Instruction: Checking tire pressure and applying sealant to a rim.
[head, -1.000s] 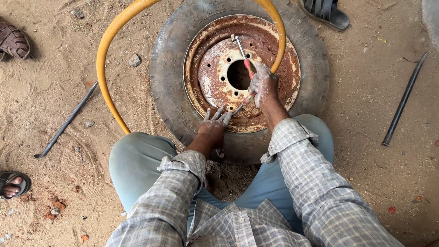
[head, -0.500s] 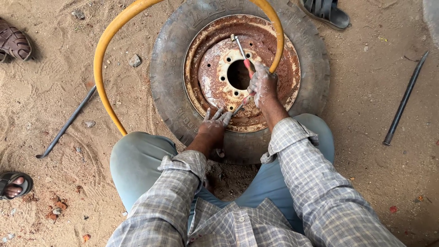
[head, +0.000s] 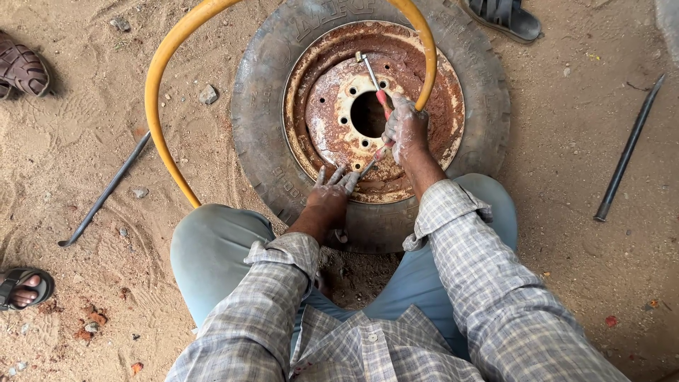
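Right hand (head: pixel 404 131) stays clamped on the red-handled tool (head: pixel 375 85) over the rusty rim (head: pixel 332 106). Left hand (head: pixel 332 191), fingers apart, still presses the rim's near edge; nothing has shifted.

Rusty brown rim (head: pixel 431 152); yellow hose (head: pixel 159 92); grey-checked shirt (head: pixel 481 283); red-handled tool (head: pixel 375 88).

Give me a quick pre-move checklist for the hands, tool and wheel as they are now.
1. Right hand grips the tool: ok, fingers wrapped around its red part.
2. Tool tip seated on the rim: cannot tell, too small to see.
3. Left hand braces the rim's near edge: ok, fingers spread on the rusty metal.
4. Tyre lies flat on the sand: ok.
5. Yellow hose clear of the right hand: not ok, it crosses the rim right beside it.
6. Left fingers clear of the tool's lower end: not ok, it lies right next to them.
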